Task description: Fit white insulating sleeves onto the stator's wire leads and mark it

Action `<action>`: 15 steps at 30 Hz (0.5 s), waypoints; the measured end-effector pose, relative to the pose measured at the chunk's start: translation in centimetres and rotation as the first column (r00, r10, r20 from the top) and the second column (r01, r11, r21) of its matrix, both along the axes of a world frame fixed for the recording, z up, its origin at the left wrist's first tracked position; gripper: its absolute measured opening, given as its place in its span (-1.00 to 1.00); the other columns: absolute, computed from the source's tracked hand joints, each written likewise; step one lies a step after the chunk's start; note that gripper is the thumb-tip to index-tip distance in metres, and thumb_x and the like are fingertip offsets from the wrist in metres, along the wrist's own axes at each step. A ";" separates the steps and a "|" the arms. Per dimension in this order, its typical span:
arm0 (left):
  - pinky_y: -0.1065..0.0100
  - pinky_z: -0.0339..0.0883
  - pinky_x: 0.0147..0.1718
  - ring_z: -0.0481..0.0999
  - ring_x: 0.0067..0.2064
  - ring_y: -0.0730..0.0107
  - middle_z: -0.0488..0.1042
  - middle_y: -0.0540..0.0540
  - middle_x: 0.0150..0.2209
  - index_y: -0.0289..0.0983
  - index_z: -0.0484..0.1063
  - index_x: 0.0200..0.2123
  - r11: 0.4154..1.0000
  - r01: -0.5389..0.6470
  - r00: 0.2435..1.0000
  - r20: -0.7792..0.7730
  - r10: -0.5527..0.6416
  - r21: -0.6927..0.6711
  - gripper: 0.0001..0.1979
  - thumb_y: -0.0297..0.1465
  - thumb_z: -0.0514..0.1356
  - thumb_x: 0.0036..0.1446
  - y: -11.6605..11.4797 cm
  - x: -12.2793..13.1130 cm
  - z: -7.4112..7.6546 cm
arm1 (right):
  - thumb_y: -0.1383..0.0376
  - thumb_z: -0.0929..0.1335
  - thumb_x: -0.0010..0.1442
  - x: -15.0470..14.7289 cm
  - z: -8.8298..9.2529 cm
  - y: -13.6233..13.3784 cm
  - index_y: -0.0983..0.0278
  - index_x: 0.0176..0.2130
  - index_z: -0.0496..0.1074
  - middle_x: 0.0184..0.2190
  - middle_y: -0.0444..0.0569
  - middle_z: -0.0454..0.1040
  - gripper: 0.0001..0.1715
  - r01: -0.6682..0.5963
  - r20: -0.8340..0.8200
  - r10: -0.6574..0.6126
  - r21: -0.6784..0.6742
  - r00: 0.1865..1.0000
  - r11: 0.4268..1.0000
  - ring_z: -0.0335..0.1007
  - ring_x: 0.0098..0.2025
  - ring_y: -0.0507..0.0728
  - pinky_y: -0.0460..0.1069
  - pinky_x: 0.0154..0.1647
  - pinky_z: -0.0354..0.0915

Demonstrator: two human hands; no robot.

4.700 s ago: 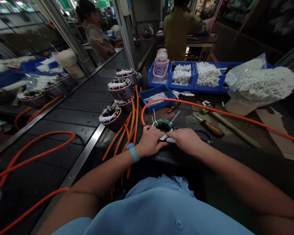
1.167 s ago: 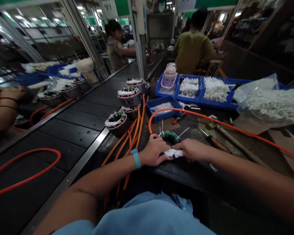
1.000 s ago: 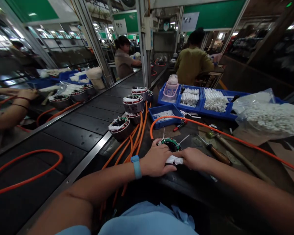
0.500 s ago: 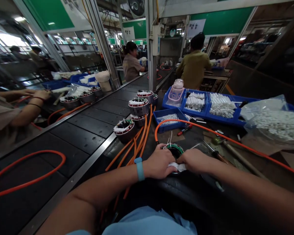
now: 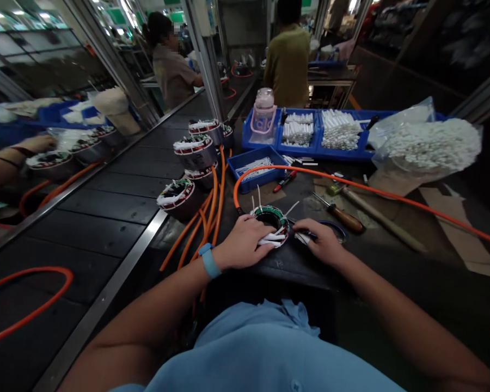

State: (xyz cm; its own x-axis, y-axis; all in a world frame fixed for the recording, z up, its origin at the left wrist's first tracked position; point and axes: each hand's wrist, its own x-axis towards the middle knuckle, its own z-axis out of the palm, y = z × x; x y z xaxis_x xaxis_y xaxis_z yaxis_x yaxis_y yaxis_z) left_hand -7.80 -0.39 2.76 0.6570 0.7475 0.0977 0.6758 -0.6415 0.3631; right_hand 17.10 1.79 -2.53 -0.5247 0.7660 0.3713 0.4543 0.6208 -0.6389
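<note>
Stator (image 5: 275, 211) sits on the surface (image 5: 286, 268) before you; your left hand (image 5: 245, 242) grips its near-left rim; your right hand (image 5: 322, 240) has just come off, now beside it at a white piece (image 5: 302, 238), can't tell if gripped; so one hand steadies it, white sleeves (image 5: 273, 240) showing; blue tray (image 5: 257, 184) beyond.

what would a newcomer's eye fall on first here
Likely the bright orange flexible cable, curving from mid-picture to the right edge. Next, the green, black and white wire-wound ring near the middle, with the left hand on it. Then the big heap of small white pieces at far right.
</note>
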 end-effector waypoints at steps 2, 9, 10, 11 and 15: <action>0.11 -0.02 0.06 0.38 -0.14 0.24 0.47 -0.07 -0.25 -0.20 0.39 -0.09 1.000 -0.031 0.999 -0.007 0.031 0.004 -0.64 -0.20 0.18 0.05 0.0 0.4 -0.2 | 0.40 0.23 0.17 -0.6 -0.4 -0.3 0.23 -0.17 0.41 -0.23 0.00 0.49 -0.75 -0.038 -0.053 0.042 0.068 0.998 0.997 0.41 -0.16 0.08 0.01 -0.11 0.31; 0.12 -0.07 0.11 0.38 -0.12 0.30 0.47 -0.02 -0.25 -0.20 0.42 -0.26 0.987 -0.159 0.985 0.072 0.159 -0.005 -0.83 -0.31 0.18 0.03 -0.1 1.5 -1.6 | 0.39 0.22 0.23 -1.6 0.0 0.0 0.23 -0.15 0.42 -0.15 0.05 0.45 -0.76 -0.164 -0.031 0.172 0.182 0.985 0.970 0.35 -0.06 0.07 0.00 -0.06 0.29; 0.11 -0.07 0.11 0.38 -0.12 0.30 0.46 -0.03 -0.25 -0.20 0.42 -0.25 0.989 -0.148 0.987 0.063 0.148 0.000 -0.82 -0.31 0.18 0.04 -0.1 1.5 -1.5 | 0.39 0.22 0.24 -1.6 0.0 0.1 0.23 -0.14 0.42 -0.15 0.05 0.45 -0.76 -0.175 -0.032 0.184 0.185 0.982 0.967 0.34 -0.06 0.07 0.00 -0.06 0.29; 0.11 -0.07 0.12 0.37 -0.11 0.29 0.46 -0.03 -0.25 -0.21 0.41 -0.23 0.991 -0.133 0.990 0.049 0.133 0.003 -0.80 -0.31 0.17 0.04 -0.1 1.5 -1.4 | 0.38 0.22 0.24 -1.6 0.0 0.2 0.23 -0.16 0.42 -0.16 0.04 0.45 -0.77 -0.181 -0.035 0.191 0.191 0.981 0.965 0.34 -0.06 0.08 0.00 -0.06 0.29; 0.10 -0.09 0.13 0.36 -0.10 0.26 0.44 -0.05 -0.24 -0.22 0.40 -0.23 0.993 -0.121 0.992 0.032 0.121 -0.012 -0.78 -0.31 0.18 0.02 -0.1 1.4 -1.3 | 0.39 0.24 0.22 -1.8 0.7 1.3 0.25 -0.27 0.41 -0.25 0.01 0.46 -0.84 -0.207 -0.049 0.217 0.164 0.975 0.965 0.35 -0.15 0.09 0.00 -0.13 0.30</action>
State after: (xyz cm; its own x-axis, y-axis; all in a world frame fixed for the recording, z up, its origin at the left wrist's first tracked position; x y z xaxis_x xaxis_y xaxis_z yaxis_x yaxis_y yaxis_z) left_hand -6.42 -0.44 1.45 0.5583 0.8224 0.1099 0.7359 -0.5520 0.3921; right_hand 15.26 3.08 -1.88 -0.6391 0.5694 0.5171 0.2613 0.7930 -0.5503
